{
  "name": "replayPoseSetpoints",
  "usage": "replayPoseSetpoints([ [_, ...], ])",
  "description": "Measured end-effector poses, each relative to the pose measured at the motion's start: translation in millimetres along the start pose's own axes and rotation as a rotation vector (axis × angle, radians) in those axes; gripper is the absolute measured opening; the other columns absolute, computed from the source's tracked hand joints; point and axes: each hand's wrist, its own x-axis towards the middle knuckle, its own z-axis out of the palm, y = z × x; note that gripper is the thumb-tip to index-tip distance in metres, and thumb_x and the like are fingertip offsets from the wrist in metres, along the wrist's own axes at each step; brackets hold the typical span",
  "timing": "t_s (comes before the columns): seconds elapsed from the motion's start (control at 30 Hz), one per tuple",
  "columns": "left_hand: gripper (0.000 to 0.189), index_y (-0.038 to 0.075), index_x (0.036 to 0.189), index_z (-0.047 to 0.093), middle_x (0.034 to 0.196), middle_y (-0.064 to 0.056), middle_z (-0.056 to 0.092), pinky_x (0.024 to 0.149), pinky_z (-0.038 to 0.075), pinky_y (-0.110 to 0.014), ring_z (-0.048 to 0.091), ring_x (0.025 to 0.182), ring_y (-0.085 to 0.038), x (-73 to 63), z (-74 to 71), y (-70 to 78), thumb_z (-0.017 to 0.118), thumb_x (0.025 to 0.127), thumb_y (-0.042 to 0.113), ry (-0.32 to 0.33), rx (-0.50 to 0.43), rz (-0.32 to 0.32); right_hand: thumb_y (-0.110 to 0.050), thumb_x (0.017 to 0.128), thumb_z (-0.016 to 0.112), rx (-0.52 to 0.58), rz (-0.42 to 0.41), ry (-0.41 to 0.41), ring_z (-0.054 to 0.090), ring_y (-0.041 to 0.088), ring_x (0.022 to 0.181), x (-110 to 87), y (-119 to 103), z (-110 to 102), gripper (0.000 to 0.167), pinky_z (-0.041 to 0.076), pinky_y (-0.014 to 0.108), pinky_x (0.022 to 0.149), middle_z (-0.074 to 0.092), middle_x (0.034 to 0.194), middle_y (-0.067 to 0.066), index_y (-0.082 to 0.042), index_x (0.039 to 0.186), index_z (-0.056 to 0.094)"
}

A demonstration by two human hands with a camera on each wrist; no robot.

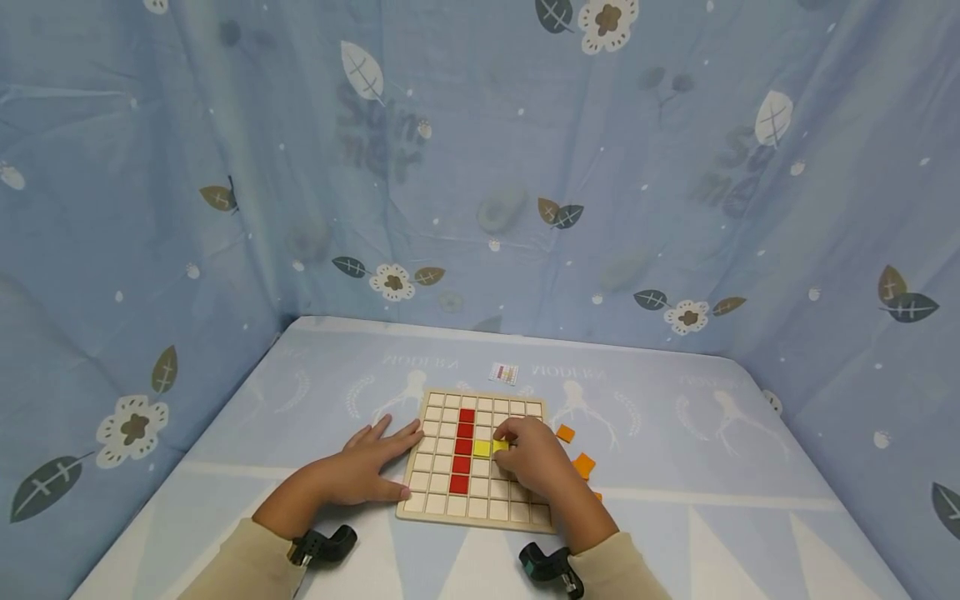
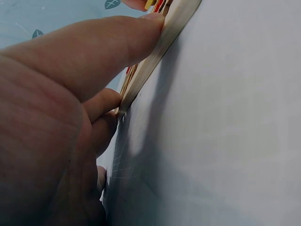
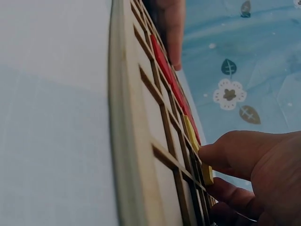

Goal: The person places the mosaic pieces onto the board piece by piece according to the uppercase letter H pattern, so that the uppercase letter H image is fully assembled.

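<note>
Evidently, in the head view, a wooden grid board (image 1: 480,522) is set on the table (image 1: 750,542), its cells filled in one column by five red tiles (image 1: 463,447). Its left edge is touched by the left hand (image 1: 367,467), with fingers spread and nothing grasped. One yellow tile (image 1: 482,448) is laid right of the red column; just right of it, a second yellow tile (image 1: 500,446) is pinched by the right hand (image 1: 531,454) (whether it is fully seated cannot be told). Orange tiles (image 1: 583,465) are scattered to the right, and a printed card (image 1: 504,373) is placed beyond the far edge. In the left wrist view, the thumb (image 2: 136,37) is rested on the board's edge. In the right wrist view, the pinched tile is held by thumb and finger.
</note>
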Motion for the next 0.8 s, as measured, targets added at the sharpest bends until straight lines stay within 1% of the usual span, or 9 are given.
replayPoseSetpoints([
  [0.13,0.096,0.022,0.165,0.035,0.176,0.006,0.020,0.126,-0.002,-0.068,-0.004,0.162,-0.045,0.3,0.4,-0.7,0.082,0.087,0.051,0.000,0.000,-0.003,-0.016,0.092,0.078,-0.011,0.011,-0.003,0.056,0.020,0.091,0.7,-0.7,3.2,0.015,0.052,0.038,0.079,0.063,0.105,0.002,-0.019,0.107,0.076],
  [0.33,0.096,0.022,0.166,0.035,0.176,0.006,0.019,0.126,-0.002,-0.067,-0.005,0.162,-0.045,1.5,0.4,-1.7,0.081,0.087,0.052,-0.004,0.003,0.000,-0.015,0.092,0.077,-0.022,0.006,-0.003,0.058,0.020,0.093,0.2,0.0,2.9,0.018,0.054,0.039,0.080,0.065,0.108,0.003,-0.017,0.110,0.077],
  [0.8,0.095,0.022,0.166,0.034,0.176,0.005,0.019,0.126,-0.001,-0.068,-0.005,0.162,-0.045,0.6,-0.5,-0.4,0.081,0.088,0.050,-0.007,0.005,0.004,-0.016,0.092,0.078,-0.036,0.002,0.003,0.059,0.020,0.098,-0.4,2.1,3.6,0.019,0.055,0.041,0.088,0.065,0.111,0.002,-0.016,0.111,0.077],
])
